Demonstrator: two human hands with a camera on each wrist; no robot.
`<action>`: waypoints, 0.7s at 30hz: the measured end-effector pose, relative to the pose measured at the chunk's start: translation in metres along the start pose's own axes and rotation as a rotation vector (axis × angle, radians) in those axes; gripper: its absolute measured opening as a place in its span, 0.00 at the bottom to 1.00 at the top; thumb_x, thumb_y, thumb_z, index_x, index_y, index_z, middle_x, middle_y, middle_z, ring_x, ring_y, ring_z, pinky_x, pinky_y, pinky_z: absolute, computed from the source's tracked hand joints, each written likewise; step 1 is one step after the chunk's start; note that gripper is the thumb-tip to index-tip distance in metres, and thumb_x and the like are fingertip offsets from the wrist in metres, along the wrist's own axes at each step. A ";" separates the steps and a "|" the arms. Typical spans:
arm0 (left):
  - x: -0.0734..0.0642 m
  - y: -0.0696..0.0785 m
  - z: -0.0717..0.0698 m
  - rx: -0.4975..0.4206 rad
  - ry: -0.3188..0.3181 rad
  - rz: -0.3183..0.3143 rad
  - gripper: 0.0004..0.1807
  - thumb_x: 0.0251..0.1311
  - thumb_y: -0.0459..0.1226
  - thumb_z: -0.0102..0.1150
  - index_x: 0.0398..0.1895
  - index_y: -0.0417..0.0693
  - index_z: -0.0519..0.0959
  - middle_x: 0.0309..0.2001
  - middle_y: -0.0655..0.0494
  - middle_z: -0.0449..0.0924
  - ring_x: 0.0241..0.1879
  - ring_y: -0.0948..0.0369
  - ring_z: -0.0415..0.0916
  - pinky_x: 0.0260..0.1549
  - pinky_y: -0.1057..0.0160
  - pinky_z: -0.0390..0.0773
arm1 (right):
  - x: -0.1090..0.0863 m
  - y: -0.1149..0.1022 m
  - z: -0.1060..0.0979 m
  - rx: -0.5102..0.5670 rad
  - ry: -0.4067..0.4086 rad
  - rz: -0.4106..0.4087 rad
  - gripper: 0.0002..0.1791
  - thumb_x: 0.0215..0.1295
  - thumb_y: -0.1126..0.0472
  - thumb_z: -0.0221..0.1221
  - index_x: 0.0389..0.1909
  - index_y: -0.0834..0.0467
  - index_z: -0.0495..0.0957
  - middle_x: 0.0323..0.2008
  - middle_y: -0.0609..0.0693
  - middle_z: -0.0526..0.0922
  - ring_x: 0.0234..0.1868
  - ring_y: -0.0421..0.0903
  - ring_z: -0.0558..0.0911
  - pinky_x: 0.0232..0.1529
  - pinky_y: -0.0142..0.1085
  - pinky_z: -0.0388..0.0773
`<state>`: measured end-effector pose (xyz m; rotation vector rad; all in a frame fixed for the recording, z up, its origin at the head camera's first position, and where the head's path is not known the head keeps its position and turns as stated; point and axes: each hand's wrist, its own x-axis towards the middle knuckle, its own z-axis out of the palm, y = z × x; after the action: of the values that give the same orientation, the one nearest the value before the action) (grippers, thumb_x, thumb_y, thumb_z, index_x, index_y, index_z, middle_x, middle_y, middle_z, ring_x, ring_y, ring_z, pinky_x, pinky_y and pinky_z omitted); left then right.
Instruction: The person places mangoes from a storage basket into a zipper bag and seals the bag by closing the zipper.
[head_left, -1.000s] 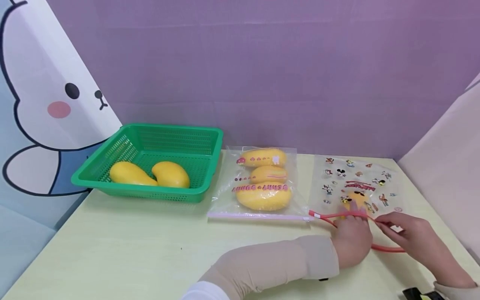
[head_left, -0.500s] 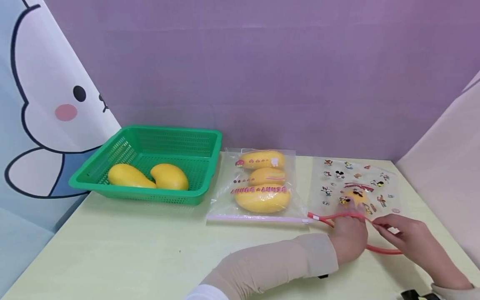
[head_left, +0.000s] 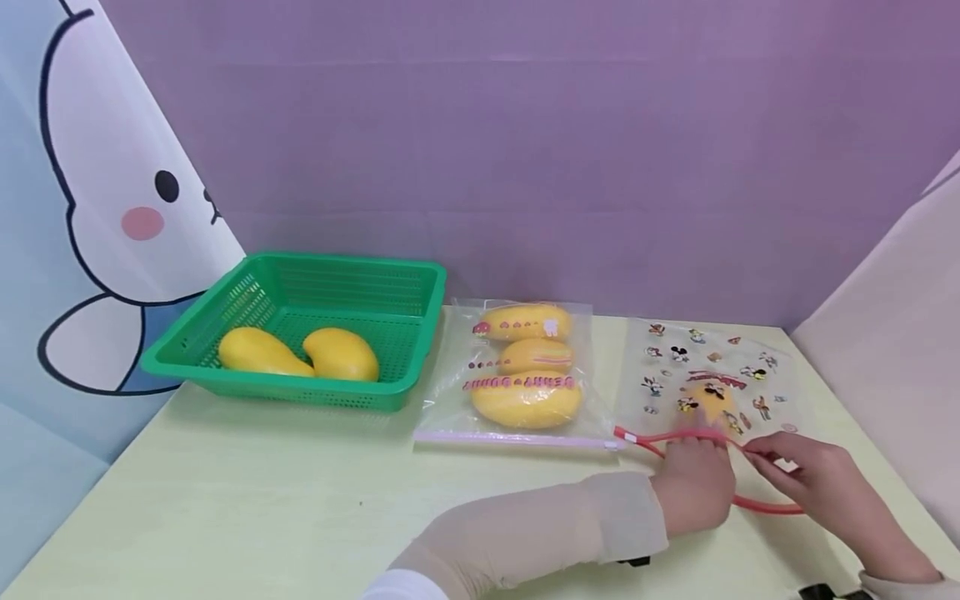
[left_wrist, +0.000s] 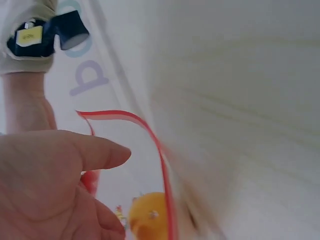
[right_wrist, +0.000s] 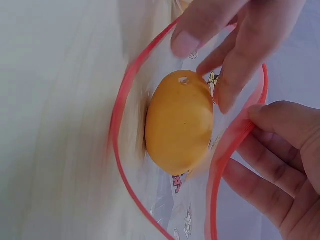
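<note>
Purple backdrop (head_left: 487, 150) and cartoon panel (head_left: 108, 183) suggest a booth.

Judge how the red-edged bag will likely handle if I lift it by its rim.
The red-edged bag is probably floppy: its rim curves beside the right hand pinching it. It may sag around the mango inside. That smooth, rounded mango could roll out, since the rim gapes open.

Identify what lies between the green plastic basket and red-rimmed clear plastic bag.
In the head view: a lilac-zipped clear plastic bag holding three yellow oval fruits.
</note>
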<state>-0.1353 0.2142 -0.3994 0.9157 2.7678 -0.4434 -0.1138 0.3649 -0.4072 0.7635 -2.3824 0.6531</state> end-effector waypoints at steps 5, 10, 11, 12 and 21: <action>-0.010 -0.005 0.001 -0.032 -0.026 0.037 0.35 0.63 0.59 0.45 0.72 0.63 0.53 0.68 0.65 0.55 0.61 0.68 0.59 0.34 0.70 0.75 | -0.001 0.000 0.002 -0.004 -0.008 0.018 0.06 0.59 0.52 0.64 0.29 0.50 0.81 0.24 0.42 0.81 0.32 0.16 0.71 0.19 0.18 0.70; -0.020 -0.009 -0.002 -0.036 -0.075 0.070 0.36 0.62 0.60 0.44 0.72 0.64 0.51 0.69 0.69 0.54 0.66 0.68 0.53 0.47 0.71 0.73 | 0.000 -0.001 0.000 -0.022 -0.010 0.022 0.07 0.57 0.54 0.65 0.28 0.53 0.82 0.25 0.41 0.82 0.33 0.16 0.71 0.19 0.18 0.70; -0.022 -0.010 -0.004 -0.035 -0.092 0.076 0.37 0.62 0.61 0.44 0.72 0.64 0.50 0.69 0.69 0.53 0.66 0.69 0.52 0.50 0.71 0.71 | 0.000 -0.001 0.000 -0.025 -0.010 0.023 0.07 0.57 0.54 0.65 0.28 0.54 0.82 0.25 0.41 0.82 0.33 0.16 0.71 0.19 0.18 0.70; -0.024 -0.011 -0.006 -0.049 -0.110 0.078 0.38 0.61 0.62 0.44 0.72 0.65 0.49 0.69 0.70 0.52 0.67 0.69 0.52 0.52 0.71 0.70 | 0.000 -0.001 0.000 -0.026 -0.012 0.027 0.07 0.57 0.54 0.65 0.28 0.54 0.82 0.25 0.41 0.82 0.33 0.16 0.71 0.19 0.18 0.70; -0.046 -0.033 -0.024 -0.110 -0.115 0.133 0.39 0.60 0.65 0.43 0.72 0.67 0.50 0.69 0.70 0.53 0.66 0.72 0.54 0.53 0.69 0.70 | 0.000 0.000 0.001 -0.001 -0.007 0.024 0.12 0.60 0.47 0.60 0.29 0.50 0.82 0.25 0.43 0.81 0.32 0.17 0.71 0.19 0.18 0.70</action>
<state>-0.1205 0.1720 -0.3569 1.0075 2.5806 -0.3083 -0.1146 0.3645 -0.4080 0.7389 -2.4016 0.6601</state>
